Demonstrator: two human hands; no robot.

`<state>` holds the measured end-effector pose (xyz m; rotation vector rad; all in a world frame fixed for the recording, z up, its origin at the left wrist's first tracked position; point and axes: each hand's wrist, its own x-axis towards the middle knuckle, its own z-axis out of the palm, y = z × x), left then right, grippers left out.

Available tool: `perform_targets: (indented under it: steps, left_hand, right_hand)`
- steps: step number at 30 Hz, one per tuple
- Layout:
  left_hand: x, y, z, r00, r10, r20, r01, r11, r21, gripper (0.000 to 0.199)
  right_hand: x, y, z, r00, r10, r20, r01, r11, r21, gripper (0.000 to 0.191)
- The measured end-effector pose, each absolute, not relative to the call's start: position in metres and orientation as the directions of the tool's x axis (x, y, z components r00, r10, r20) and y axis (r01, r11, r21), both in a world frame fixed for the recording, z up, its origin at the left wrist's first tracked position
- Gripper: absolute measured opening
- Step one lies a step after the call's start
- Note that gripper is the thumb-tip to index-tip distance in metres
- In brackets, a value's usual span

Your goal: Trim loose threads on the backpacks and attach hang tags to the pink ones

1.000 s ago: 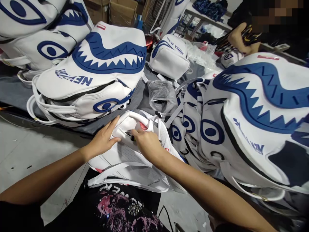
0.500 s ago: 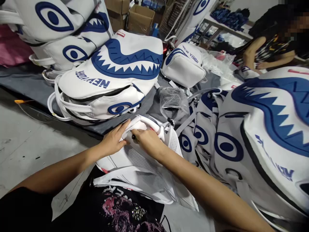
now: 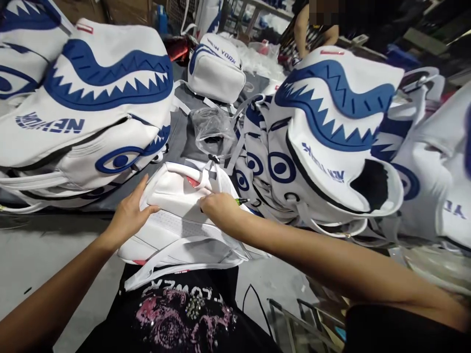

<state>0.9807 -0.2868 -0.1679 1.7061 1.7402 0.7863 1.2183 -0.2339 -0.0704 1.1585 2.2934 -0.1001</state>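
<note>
In front of my body lies a white backpack (image 3: 180, 193), its padded back and straps facing up. My left hand (image 3: 128, 213) grips its left edge, thumb on top and fingers along the outer side. On the panel rests my closed right hand (image 3: 221, 211), wrapped around a slim tool (image 3: 241, 201). Only its green and black end sticks out past the fist; the remainder is hidden, so its kind is unclear. A white strap (image 3: 158, 260) runs across the near side of the backpack.
White shark-mouth backpacks lie at the left (image 3: 110, 103) and right (image 3: 331, 113). A small white "NEW YORK" bag (image 3: 217, 71) and a clear plastic bag (image 3: 213, 130) sit beyond. Another person's arm (image 3: 301, 34) shows at the back. A metal frame (image 3: 290, 318) stands lower right.
My view has swung right, bringing more of the right-hand bags in. My left hand has slid outward along the backpack's edge, away from my right hand. The tool's green end now shows.
</note>
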Motion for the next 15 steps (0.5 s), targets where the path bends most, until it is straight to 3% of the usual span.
perform_targets:
  steps: [3, 6, 8, 11, 13, 15]
  left_hand:
    - [0.978, -0.28, -0.174, -0.051, 0.985, -0.165, 0.627, 0.16, 0.763, 0.088]
    - [0.974, -0.279, -0.174, 0.023, 0.973, -0.23, 0.578, 0.174, 0.797, 0.074]
    - [0.977, -0.287, -0.164, 0.038, 0.983, -0.181, 0.556, 0.129, 0.821, 0.064]
    - [0.99, -0.308, -0.13, 0.079, 0.99, -0.117, 0.552, 0.054, 0.832, 0.053]
    - [1.0, -0.321, -0.094, 0.124, 0.992, -0.028, 0.561, -0.047, 0.826, 0.049]
    - [1.007, -0.329, -0.045, 0.186, 0.972, 0.141, 0.592, -0.225, 0.774, 0.049]
  right_hand:
    - [1.237, -0.243, -0.067, -0.405, 0.769, -0.495, 0.817, 0.548, 0.182, 0.031]
    - [1.256, -0.258, -0.07, -0.395, 0.773, -0.496, 0.874, 0.483, 0.057, 0.03]
    - [1.271, -0.27, -0.075, -0.364, 0.708, -0.605, 0.919, 0.377, -0.113, 0.022]
    - [1.295, -0.288, -0.08, -0.286, 0.553, -0.782, 0.938, -0.007, -0.348, 0.024]
    - [1.307, -0.3, -0.077, -0.277, 0.544, -0.792, 0.874, -0.201, -0.443, 0.036]
    - [1.313, -0.313, -0.066, -0.302, 0.603, -0.738, 0.806, -0.252, -0.535, 0.047]
